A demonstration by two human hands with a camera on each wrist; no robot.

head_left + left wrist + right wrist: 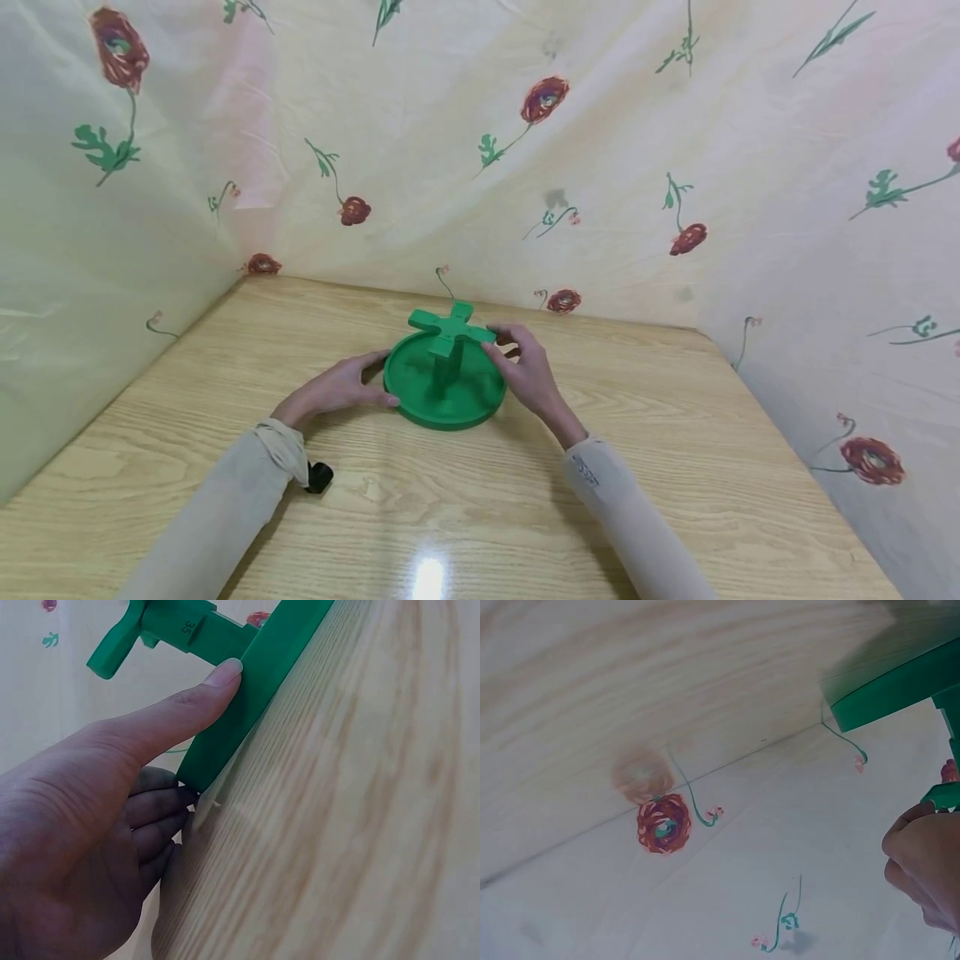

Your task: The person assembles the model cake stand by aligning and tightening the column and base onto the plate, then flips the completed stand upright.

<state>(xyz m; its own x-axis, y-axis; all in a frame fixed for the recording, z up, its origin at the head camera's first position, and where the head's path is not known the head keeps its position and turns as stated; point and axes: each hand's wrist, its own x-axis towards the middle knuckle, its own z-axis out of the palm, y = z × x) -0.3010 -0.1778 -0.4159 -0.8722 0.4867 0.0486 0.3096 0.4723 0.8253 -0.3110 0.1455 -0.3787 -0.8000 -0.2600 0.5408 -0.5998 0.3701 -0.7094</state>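
A green round dish with a low rim (467, 402) sits on the wooden table. From its middle rises a green post (447, 369) topped by a cross with four-way flat arms (452, 327). My left hand (343, 386) holds the dish at its left edge, the thumb on the near side and the fingers farther round. In the left wrist view, the thumb presses the rim (259, 682) and the post (180, 628) bears the number 35. My right hand (529, 375) pinches the cross's right arm between thumb and fingers; the right wrist view shows this hand (930, 862) only partly.
The wood-grain table (675, 467) reaches back to a pale flowered cloth (450, 167), which hangs behind and along both sides. A small black item (319, 477) shows beside the left sleeve cuff. Light glares off the table's front.
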